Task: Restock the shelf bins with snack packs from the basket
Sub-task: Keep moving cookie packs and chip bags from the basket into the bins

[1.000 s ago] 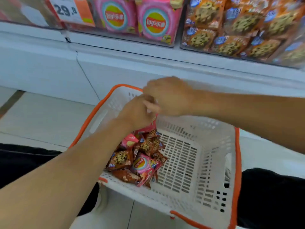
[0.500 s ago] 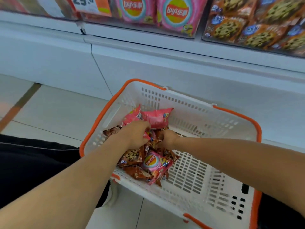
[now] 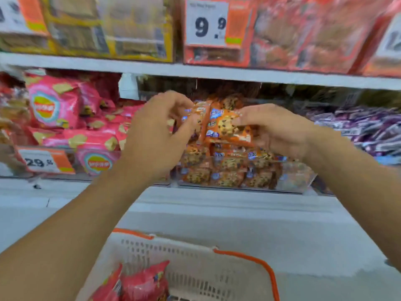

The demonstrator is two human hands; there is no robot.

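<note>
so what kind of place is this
Most likely a shop's snack aisle: a price tag reading 9.9 on the shelf edge, a clear bin of cookie packs, pink chip bags, and an orange-rimmed basket below.

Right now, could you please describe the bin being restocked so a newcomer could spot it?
Find the lower shelf under the 9.9 price tag. The clear bin sits centrally, where both hands hold orange cookie packs. Pink chip bags lie to its left, purple packs to its right.

Head view, close, facing shelf point(image 3: 217, 72)
</note>
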